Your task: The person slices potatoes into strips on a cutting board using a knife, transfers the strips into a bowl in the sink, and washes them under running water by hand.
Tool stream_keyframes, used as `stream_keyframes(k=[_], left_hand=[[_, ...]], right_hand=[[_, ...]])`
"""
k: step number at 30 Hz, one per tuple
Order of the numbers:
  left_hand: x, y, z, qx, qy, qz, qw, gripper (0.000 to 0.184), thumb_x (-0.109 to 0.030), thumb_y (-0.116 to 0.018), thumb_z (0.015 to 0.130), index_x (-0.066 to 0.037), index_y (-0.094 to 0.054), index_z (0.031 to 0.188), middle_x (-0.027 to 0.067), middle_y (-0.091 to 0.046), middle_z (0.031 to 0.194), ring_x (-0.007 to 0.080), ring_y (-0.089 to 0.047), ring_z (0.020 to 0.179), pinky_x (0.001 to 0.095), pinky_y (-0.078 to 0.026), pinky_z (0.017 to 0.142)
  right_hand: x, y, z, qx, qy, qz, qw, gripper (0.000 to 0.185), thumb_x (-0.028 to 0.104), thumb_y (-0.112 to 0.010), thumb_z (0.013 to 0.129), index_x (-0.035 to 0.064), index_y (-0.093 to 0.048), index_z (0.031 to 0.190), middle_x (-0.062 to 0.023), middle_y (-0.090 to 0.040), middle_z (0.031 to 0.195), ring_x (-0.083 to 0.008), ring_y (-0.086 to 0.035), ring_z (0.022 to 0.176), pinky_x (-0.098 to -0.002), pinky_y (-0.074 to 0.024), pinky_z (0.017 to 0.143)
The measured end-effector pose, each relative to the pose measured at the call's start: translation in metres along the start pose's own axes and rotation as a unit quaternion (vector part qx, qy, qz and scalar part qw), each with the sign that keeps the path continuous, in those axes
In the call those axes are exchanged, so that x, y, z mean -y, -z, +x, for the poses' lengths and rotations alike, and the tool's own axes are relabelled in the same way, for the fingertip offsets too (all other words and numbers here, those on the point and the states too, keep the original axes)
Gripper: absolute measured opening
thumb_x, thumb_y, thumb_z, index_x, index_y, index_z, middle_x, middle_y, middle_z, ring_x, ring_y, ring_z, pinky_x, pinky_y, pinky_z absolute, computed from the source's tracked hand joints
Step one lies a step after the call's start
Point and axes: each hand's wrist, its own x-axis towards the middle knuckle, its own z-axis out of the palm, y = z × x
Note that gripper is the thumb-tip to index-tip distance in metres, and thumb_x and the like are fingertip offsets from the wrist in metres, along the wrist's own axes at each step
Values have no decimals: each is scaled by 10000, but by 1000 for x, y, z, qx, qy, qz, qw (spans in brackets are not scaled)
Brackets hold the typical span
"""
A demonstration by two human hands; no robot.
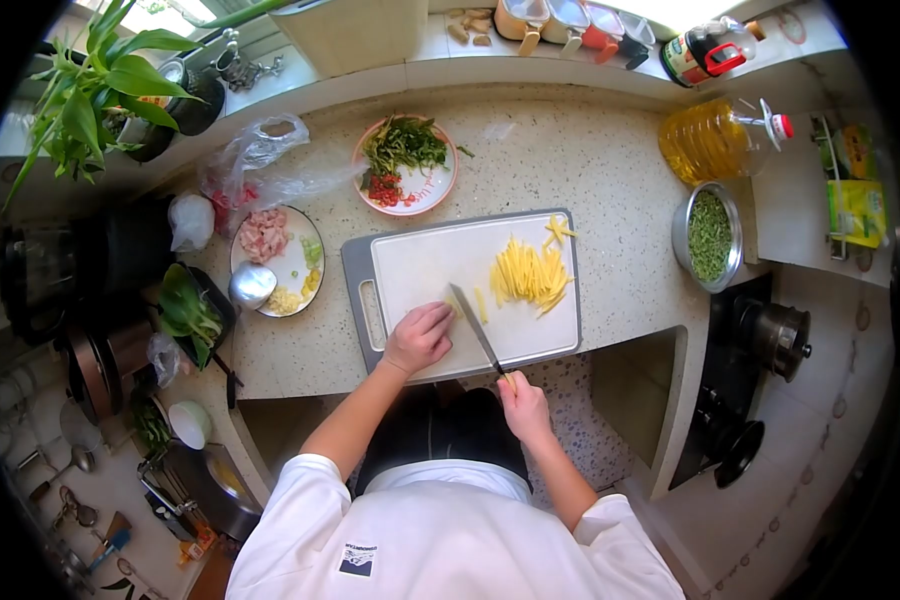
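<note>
Right hand [523,400] is wrapping fingers around the knife [476,328] handle, its sound hold. Left hand [420,338] is bunching fingers beside the blade; cannot tell what they're pinning. Yellow strips [520,272] are lying on the cutting board [410,260], seeming light, firm, perhaps slippery.

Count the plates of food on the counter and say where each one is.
2. One plate, with chopped greens and red pieces, is beyond the cutting board; the other plate, with pink meat, is left of it.
</note>
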Motion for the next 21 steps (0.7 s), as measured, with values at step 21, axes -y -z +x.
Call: stream_keyframes(k=[21], left_hand=[[1,-2,-2,-11,8,-13,1000,339,-28,-713,694,26,-752,1026,127,-718,1117,284,-706,1067,360,-598,916]], right_hand=[[9,20,-9,29,16,-49,998,311,393,-628,1017,89,-588,963,-211,-694,757,-454,-689,741,-535,-536,620]])
